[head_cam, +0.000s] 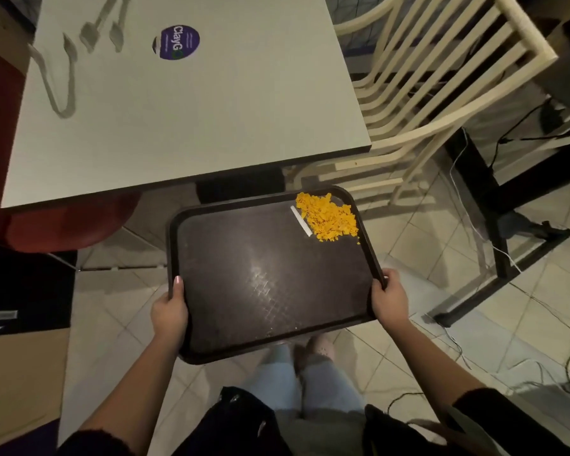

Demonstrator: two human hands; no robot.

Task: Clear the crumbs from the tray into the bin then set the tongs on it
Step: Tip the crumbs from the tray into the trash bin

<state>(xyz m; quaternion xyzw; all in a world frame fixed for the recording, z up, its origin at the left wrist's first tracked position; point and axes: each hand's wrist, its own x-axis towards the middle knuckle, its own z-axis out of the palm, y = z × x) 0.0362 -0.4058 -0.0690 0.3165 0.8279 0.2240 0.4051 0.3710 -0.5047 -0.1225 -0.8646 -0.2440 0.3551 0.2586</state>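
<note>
Orange crumbs (326, 217) heap in the upper right corner of the dark tray (260, 291); our left hand (168, 312) and right hand (389, 301) grip its side rims, fingers curled around.

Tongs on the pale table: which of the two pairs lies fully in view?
The grey metal tongs at the left edge of the pale table, closed end toward the person. The other grey tongs beside them run out of the frame's top.

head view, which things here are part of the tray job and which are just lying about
Job: tray, orange crumbs, tongs, left hand, right hand.
Lying about: purple sticker, cream chair, red seat.
</note>
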